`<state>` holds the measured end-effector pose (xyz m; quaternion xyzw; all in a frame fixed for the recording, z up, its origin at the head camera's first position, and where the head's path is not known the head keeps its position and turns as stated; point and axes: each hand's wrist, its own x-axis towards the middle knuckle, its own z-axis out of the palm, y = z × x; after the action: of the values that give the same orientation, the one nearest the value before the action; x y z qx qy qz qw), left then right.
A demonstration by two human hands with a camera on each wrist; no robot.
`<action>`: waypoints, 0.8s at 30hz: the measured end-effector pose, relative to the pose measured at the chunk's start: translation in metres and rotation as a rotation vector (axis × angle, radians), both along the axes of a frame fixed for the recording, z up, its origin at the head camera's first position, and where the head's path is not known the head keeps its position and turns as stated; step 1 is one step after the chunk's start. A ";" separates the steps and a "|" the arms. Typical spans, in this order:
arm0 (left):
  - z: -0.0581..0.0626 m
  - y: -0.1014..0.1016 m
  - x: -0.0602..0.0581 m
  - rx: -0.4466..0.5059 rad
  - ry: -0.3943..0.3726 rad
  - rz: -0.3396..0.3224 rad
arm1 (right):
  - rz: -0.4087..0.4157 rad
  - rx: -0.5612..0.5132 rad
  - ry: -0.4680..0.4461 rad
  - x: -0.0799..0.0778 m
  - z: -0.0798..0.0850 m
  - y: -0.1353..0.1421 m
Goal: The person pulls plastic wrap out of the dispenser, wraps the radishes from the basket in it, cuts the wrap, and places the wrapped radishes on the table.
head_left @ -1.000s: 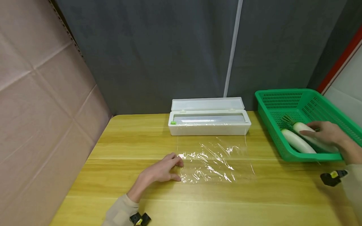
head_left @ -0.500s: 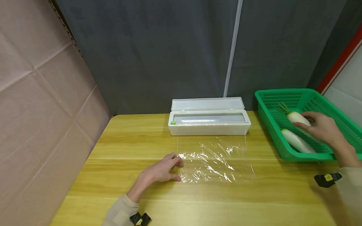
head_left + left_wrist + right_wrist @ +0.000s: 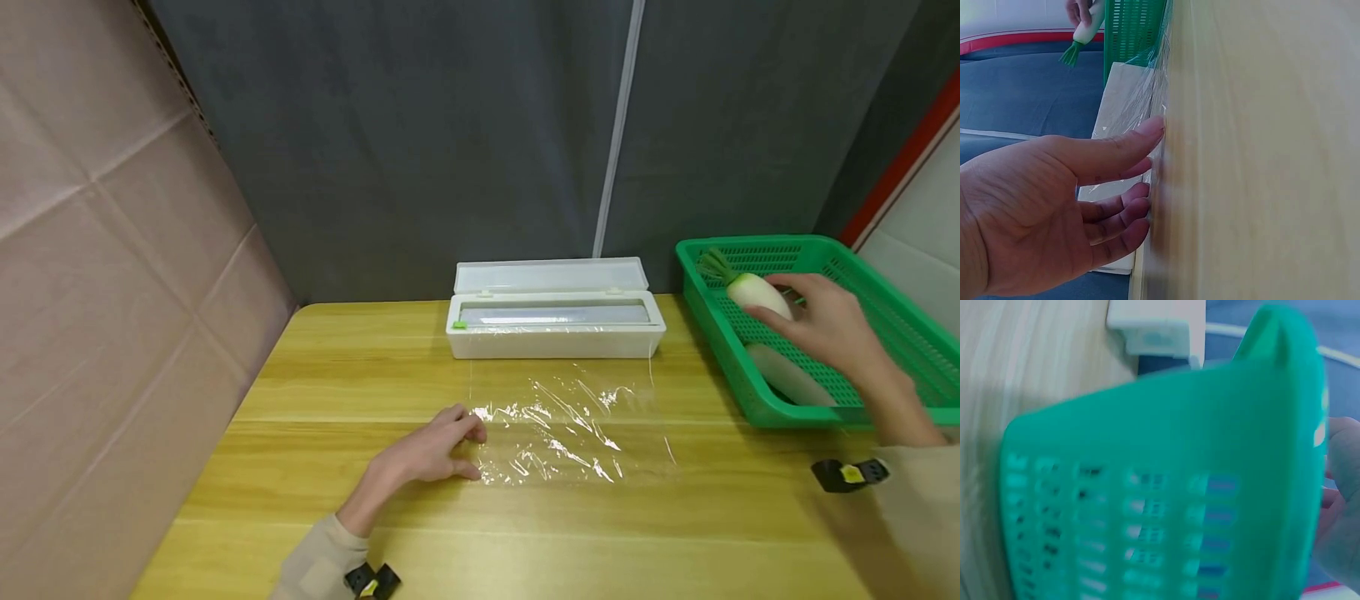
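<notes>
My right hand (image 3: 832,325) grips a white radish (image 3: 757,295) with green leaf stubs, held above the green plastic basket (image 3: 716,358). A second white radish (image 3: 789,377) lies in the basket. My left hand (image 3: 429,450) rests its fingertips and thumb on the left edge of a clear sheet of plastic wrap (image 3: 570,429) spread on the table. The left wrist view shows the relaxed fingers of this hand (image 3: 1047,206) touching the film at the tabletop. The basket wall (image 3: 1147,425) hides most of the right hand (image 3: 1342,506) in the right wrist view.
A white plastic wrap dispenser (image 3: 558,344) with its lid raised stands at the back of the wooden table (image 3: 337,375); the film runs out from its front. Behind hangs a dark grey curtain (image 3: 412,150). A pinkish covered wall (image 3: 127,292) stands at the left.
My right hand has lifted the radish and carried it up and to the left inside the basket's outline, leaves leading. The left hand and the plastic wrap have stayed in place.
</notes>
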<state>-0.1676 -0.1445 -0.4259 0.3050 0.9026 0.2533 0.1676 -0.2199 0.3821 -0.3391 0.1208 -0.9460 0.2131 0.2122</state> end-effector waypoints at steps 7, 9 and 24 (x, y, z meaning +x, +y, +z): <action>0.000 0.001 0.000 0.003 -0.002 0.003 | 0.037 -0.011 0.000 0.005 0.011 -0.029; -0.001 0.001 0.000 0.005 -0.001 0.003 | 0.044 -0.009 -0.009 0.006 0.013 -0.037; -0.001 0.003 0.000 0.004 0.004 0.002 | 0.199 0.040 0.064 0.015 0.012 -0.098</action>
<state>-0.1677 -0.1419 -0.4265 0.3049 0.9027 0.2547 0.1650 -0.2044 0.2844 -0.3266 0.2249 -0.9262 0.2102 0.2177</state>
